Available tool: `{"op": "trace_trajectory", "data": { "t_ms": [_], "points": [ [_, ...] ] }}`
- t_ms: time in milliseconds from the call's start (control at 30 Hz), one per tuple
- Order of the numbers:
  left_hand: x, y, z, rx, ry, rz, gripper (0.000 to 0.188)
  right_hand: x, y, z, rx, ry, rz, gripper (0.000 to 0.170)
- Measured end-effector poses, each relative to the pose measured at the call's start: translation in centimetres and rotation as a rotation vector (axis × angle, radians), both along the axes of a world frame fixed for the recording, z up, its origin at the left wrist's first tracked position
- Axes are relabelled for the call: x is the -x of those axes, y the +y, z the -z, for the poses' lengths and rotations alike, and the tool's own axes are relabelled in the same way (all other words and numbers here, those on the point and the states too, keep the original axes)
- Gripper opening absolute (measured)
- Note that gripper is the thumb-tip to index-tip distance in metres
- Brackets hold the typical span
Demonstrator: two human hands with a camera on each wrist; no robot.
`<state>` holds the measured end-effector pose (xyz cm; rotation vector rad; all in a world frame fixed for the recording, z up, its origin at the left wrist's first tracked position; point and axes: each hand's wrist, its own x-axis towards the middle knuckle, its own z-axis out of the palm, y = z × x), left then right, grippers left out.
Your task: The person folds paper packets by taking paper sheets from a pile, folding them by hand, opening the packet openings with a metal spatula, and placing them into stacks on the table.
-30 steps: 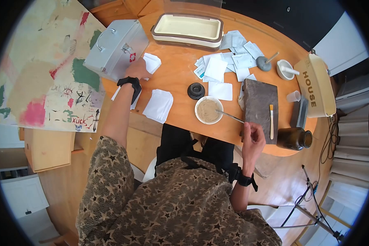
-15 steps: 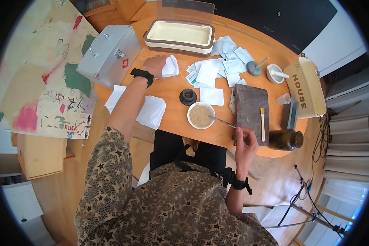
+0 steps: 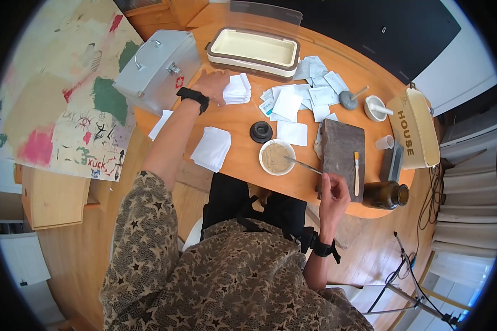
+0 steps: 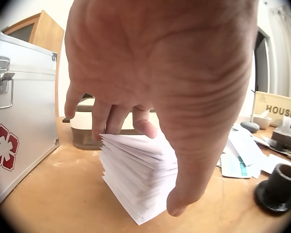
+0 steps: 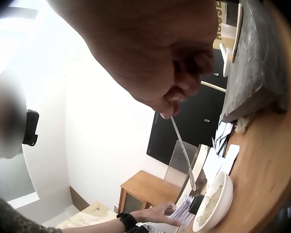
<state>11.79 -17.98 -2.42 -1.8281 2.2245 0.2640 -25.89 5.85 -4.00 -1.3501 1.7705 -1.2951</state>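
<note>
My left hand (image 3: 211, 86) holds a stack of white paper packets (image 3: 237, 89) beside the metal box. In the left wrist view the thumb (image 4: 182, 199) lies along the stack's right side and the other fingers reach behind its top. Between thumb and fingertips, my right hand (image 3: 335, 194) pinches a thin metal spatula (image 3: 305, 165). Its flat end hangs over the white bowl (image 5: 225, 204) of beige powder in the head view. A second pile of white packets (image 3: 211, 149) lies near the table's front edge, with more paper (image 3: 160, 125) partly under the left forearm.
A silver first-aid box (image 3: 154, 71) stands left and a cream tray (image 3: 226, 62) behind. A black ring-shaped piece (image 3: 261, 132), scattered sachets (image 3: 287, 103), a dark stone slab (image 3: 342, 143) bearing a brush (image 3: 357, 171), and a brown jar (image 3: 384, 195) occupy the table.
My left hand has moved right, away from the metal box, and the packet stack has shifted right with it. The right hand keeps its pinch on the spatula over the bowl.
</note>
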Motion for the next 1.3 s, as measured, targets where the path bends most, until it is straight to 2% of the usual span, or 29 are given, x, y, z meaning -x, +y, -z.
{"op": "trace_trajectory", "data": {
  "t_ms": [67, 133, 167, 233, 267, 333, 367, 433, 633, 967, 1300],
  "points": [
    [-0.4, 0.4, -0.6, -0.006, 0.0, 0.004, 0.087, 0.0, 0.0, -0.1, -0.006, 0.007, -0.002, 0.014],
    [-0.8, 1.9, -2.2, 0.094, 0.137, 0.065, 0.077, 0.0, 0.1, -0.5, 0.023, -0.005, -0.011, 0.013],
    [-1.0, 2.9, -3.2, 0.094, 0.136, 0.06, 0.077, 0.0, 0.1, -0.7, 0.022, -0.006, -0.016, 0.013],
    [-0.9, 5.8, -5.5, 0.12, 0.233, -0.072, 0.064, 0.1, 0.1, -0.9, 0.039, 0.005, -0.005, 0.012],
    [-1.7, 7.1, -5.4, 0.12, 0.233, -0.078, 0.064, 0.2, 0.1, -0.8, 0.038, 0.005, -0.011, 0.012],
    [-4.8, 10.4, -5.1, 0.215, 0.396, -0.048, 0.053, 0.3, 0.0, -0.6, 0.041, 0.0, -0.006, 0.012],
    [-5.6, 12.5, -5.0, 0.214, 0.393, -0.059, 0.053, 0.3, -0.1, -0.6, 0.038, -0.002, -0.017, 0.012],
    [-6.5, 16.9, -5.3, 0.475, 0.424, -0.073, 0.054, 0.2, -0.3, -0.6, 0.032, -0.034, -0.012, 0.013],
    [-8.1, 23.9, -5.0, 0.483, 0.333, -0.184, 0.064, -0.3, -1.3, 0.9, 0.036, -0.002, -0.072, 0.013],
    [-9.5, 24.2, 1.2, 0.372, 0.276, -0.162, 0.054, -1.0, -1.4, 0.8, 0.026, -0.029, -0.086, 0.014],
    [-10.3, 23.2, 2.8, 0.477, 0.282, -0.049, 0.055, -1.0, -1.5, 1.0, 0.004, 0.014, -0.086, 0.014]
  ]
}}
